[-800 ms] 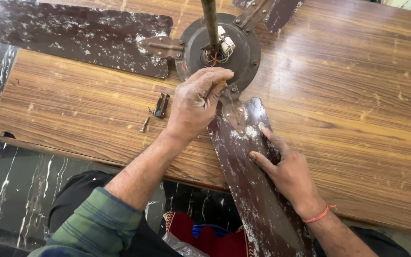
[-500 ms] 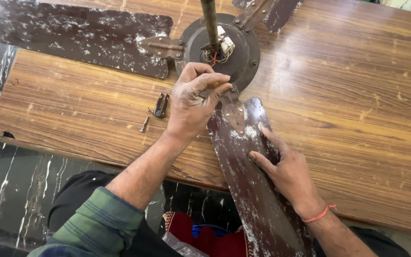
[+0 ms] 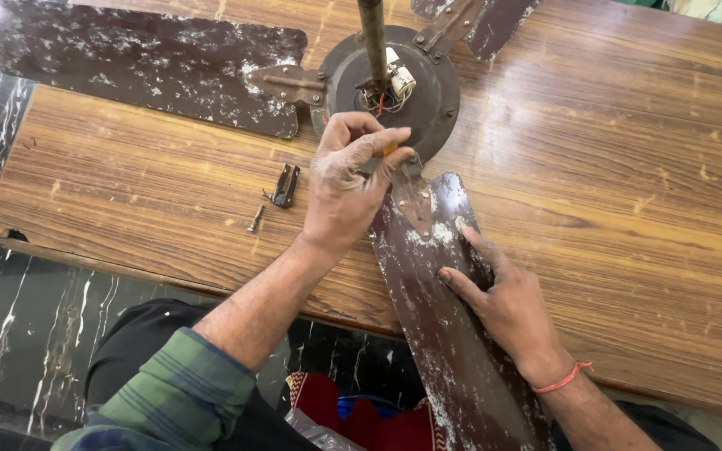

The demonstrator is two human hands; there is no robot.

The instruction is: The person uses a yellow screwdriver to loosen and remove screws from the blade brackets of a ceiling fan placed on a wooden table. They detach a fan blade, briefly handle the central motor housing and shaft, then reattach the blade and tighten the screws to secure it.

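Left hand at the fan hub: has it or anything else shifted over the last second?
The left hand has turned a little at the hub: its fingers now pinch a small yellow-tipped thing at the blade bracket, where earlier they curled over it. Nothing was let go. The right hand stays flat on the near blade; the clip and screw lie on the table as before.

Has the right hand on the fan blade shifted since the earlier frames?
No. The right hand lies flat on the brown fan blade, at the same spot relative to the blade bracket and the table edge.
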